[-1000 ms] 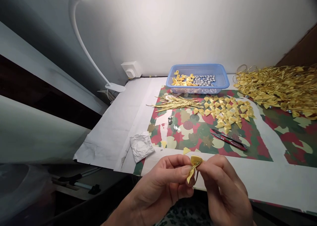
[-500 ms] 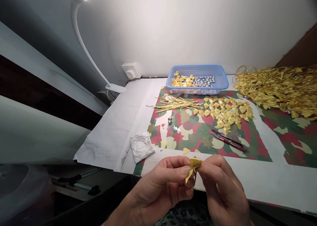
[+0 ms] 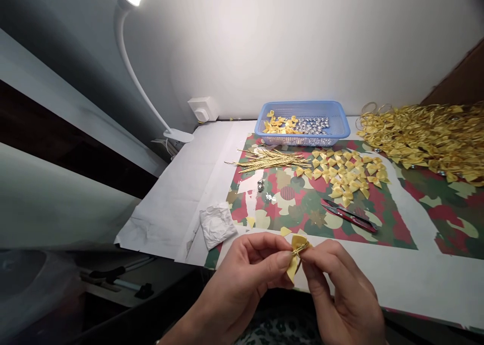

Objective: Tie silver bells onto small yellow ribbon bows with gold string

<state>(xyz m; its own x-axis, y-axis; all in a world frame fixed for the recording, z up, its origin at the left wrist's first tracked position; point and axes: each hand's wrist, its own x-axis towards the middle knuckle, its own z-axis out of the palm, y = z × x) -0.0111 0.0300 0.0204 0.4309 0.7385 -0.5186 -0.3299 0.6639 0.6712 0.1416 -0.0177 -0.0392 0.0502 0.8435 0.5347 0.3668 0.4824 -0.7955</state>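
A yellow ribbon bow (image 3: 298, 243) is held between my two hands above the table's front edge. My left hand (image 3: 253, 274) pinches it from the left with thumb and forefinger. At its middle, my right hand (image 3: 340, 279) pinches a thin gold tie wound around the bow; the tie's ends are hidden by fingers. Behind the hands lie red-handled thread snips (image 3: 350, 215) and many loose yellow bows (image 3: 342, 171). A bundle of gold ties (image 3: 270, 159) and a few silver bells (image 3: 260, 185) rest farther left on the camouflage-patterned sheet (image 3: 302, 194).
A blue basket (image 3: 302, 139) with bows and silver bells stands against the wall. At right is a big heap of gold-tied bows (image 3: 434, 138). Crumpled white paper (image 3: 217, 225) lies left; a gooseneck lamp (image 3: 132, 68) rises behind it. Small yellow scraps (image 3: 286, 231) sit near my hands.
The bow has turned in my fingers, so its tied middle now faces up more. My left thumb has shifted onto the knot, and the lower left fingers have tucked in.
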